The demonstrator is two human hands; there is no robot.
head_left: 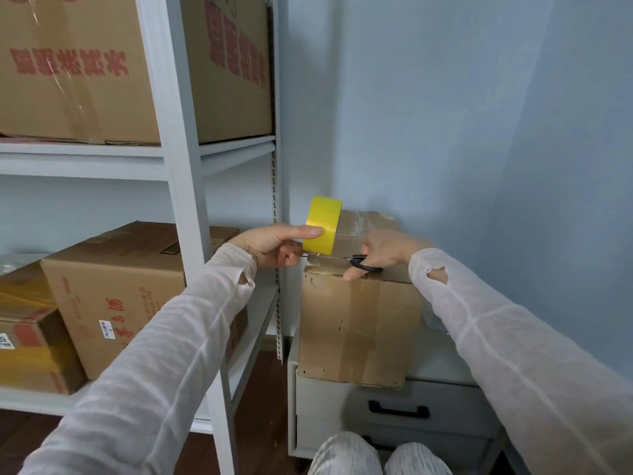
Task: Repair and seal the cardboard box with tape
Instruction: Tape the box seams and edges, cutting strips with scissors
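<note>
The cardboard box (356, 323) stands on a low white drawer cabinet (394, 406), hemmed in on two sides: the perforated upright of a white metal shelving unit (185, 186) runs just beside its left edge, and the pale blue wall (462, 114) stands close behind and to the right. Open room lies above the box top and in front of it, toward the person's knees (380, 455). Its front bottom edge overhangs the cabinet top slightly, and old clear tape covers the front face.

The left hand (274, 246) pinches a yellow tape roll (322, 225) between thumb and curled fingers, holding it upright above the box's near left top corner. A short strip of tape runs taut from the roll toward the right, level with the top edge.

The right hand (380, 252) is closed through the black handles of a pair of scissors (363, 264), thumb underneath. The thin blades point left along the strip; how far they are parted cannot be told. This hand hovers over the box's front top edge, near its middle.

More cartons (113, 293) fill the shelves to the left.
</note>
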